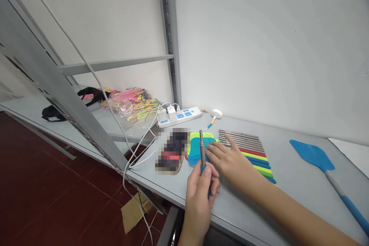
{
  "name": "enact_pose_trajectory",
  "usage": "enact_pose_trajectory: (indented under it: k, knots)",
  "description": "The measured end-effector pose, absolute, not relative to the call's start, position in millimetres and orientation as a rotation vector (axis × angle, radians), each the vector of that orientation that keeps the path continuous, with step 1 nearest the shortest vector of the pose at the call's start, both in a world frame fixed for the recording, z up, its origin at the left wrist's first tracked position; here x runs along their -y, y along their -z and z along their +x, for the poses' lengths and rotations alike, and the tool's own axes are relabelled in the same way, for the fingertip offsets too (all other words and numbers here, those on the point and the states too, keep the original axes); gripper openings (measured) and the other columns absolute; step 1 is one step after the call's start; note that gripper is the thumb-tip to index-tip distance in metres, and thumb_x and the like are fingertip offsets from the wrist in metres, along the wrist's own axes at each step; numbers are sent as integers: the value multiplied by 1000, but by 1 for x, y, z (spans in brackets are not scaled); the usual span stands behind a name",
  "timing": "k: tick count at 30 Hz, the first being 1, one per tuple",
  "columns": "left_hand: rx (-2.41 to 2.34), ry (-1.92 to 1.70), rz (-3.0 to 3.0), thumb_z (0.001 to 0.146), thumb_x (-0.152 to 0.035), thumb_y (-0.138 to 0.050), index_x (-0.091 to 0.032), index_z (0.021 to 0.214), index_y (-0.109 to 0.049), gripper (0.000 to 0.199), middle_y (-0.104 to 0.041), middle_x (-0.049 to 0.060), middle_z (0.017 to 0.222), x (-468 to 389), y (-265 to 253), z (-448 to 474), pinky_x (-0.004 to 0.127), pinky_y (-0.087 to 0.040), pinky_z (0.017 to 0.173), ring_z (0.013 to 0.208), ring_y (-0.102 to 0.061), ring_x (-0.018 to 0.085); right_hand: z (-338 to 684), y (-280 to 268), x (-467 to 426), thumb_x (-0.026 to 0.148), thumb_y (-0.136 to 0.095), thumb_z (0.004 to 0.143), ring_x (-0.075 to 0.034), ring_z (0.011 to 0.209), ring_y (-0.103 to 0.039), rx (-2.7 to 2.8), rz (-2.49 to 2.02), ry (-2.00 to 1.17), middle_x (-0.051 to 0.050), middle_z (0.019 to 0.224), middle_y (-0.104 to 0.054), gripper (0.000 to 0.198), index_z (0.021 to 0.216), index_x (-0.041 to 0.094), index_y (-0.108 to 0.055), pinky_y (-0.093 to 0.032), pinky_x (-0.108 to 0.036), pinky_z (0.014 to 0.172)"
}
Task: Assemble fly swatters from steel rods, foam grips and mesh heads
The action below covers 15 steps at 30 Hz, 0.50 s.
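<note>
White walls (259, 46) stand behind two grey tabletops, the nearer one (305, 192) beside one grey slotted metal post (170, 19); at far left lies one black fabric pouch (53, 113), its small white label too small to read; next comes a heap of clear plastic bags with pink and yellow contents (128, 102), too jumbled to count; one white power strip with blue sockets (190, 114) carries three white plugs (171, 112); in front of it is one pixelated dark rectangular object (173, 150). One left hand (201, 188) grips a single silver telescopic metal rod with a blue handle (202, 150), held upright; behind it lie at least three overlapping mesh plastic heads, blue (195, 150), yellow-green (209, 135) and a red edge. One right hand (226, 161), fingers spread and grasping nothing, lies over the blue head's edge; beneath and beyond it are several silver metal rods (248, 138) and red, yellow-green, blue and green handles (258, 161), partly covered, so not fully countable; at right lies one blue paddle-headed swatter (313, 155), then one white sheet (350, 153).
</note>
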<state>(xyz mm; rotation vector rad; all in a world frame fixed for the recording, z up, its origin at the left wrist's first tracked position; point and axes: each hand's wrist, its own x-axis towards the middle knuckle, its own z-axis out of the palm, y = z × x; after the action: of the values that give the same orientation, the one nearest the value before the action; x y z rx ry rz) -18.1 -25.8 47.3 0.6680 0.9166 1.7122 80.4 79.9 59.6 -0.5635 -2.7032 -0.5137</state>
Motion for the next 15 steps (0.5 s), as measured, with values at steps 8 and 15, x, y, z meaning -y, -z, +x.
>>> enact_pose_trajectory:
  k: [8, 15]
  knots:
    - [-908, -1336, 989, 94, -50, -47, -17, 84, -54, 35, -32, -7, 55, 30, -45, -22, 23, -21, 52, 53, -29, 9, 150, -99, -80, 19, -52, 92, -19, 83, -64, 2057, -830, 277, -5, 91, -70, 17, 102, 20, -65, -44, -44, 94]
    - [-1310, -837, 1521, 94, -48, -46, -20, 84, -62, 33, -45, -3, 66, 28, -68, -2, 22, -28, 58, 67, -43, 13, 200, -100, -38, 30, -66, 81, -19, 87, -64, 834, -890, -887, -2, 97, -66, 16, 96, 24, -66, -54, -38, 80]
